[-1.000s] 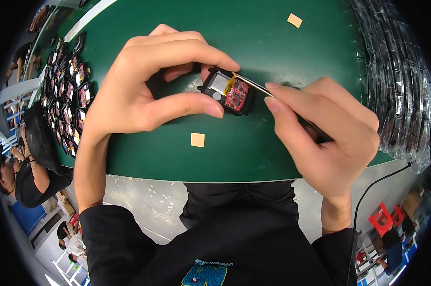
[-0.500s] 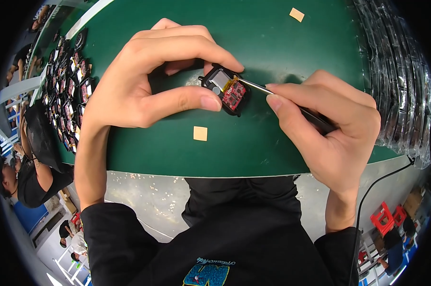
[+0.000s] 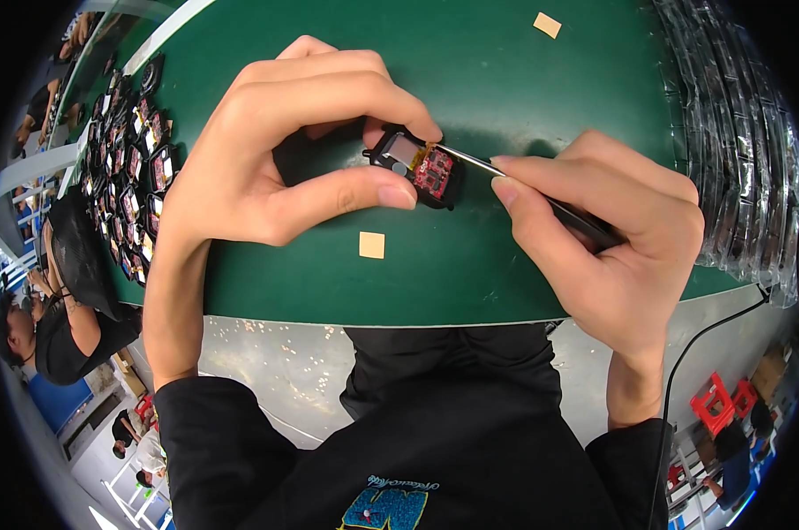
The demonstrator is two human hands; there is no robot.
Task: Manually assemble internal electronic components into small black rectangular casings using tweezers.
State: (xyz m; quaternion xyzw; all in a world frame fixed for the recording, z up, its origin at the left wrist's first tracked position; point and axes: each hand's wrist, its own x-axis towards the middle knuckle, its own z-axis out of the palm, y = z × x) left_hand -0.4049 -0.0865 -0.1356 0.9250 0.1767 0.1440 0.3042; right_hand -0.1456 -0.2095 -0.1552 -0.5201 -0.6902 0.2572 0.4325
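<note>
Between the thumb and fingers of my left hand [image 3: 302, 146] sits a small black device housing [image 3: 452, 190], its open side up. Inside show a red circuit board [image 3: 434, 175], a silver battery-like block [image 3: 401, 150] and a strip of amber tape [image 3: 420, 159]. My right hand [image 3: 616, 234] is closed in a pinch on slim metal tweezers [image 3: 474, 159], dark toward the grip. Their tip meets the housing near the tape's upper end, close to my left forefinger. Whether the tip grips anything is too small to tell.
Many similar opened devices [image 3: 133, 177] crowd the left side of the green table [image 3: 470, 274]. Stacked clear plastic trays [image 3: 735, 159] line the right. Small beige squares [image 3: 371, 246] lie on the table. A black cable [image 3: 700, 340] hangs at right; a person [image 3: 73, 309] sits at far left.
The housing has turned slightly counterclockwise in my left hand, and my left forefinger has shifted a little left and down. The tweezer tip has moved slightly left along the housing's upper edge.
</note>
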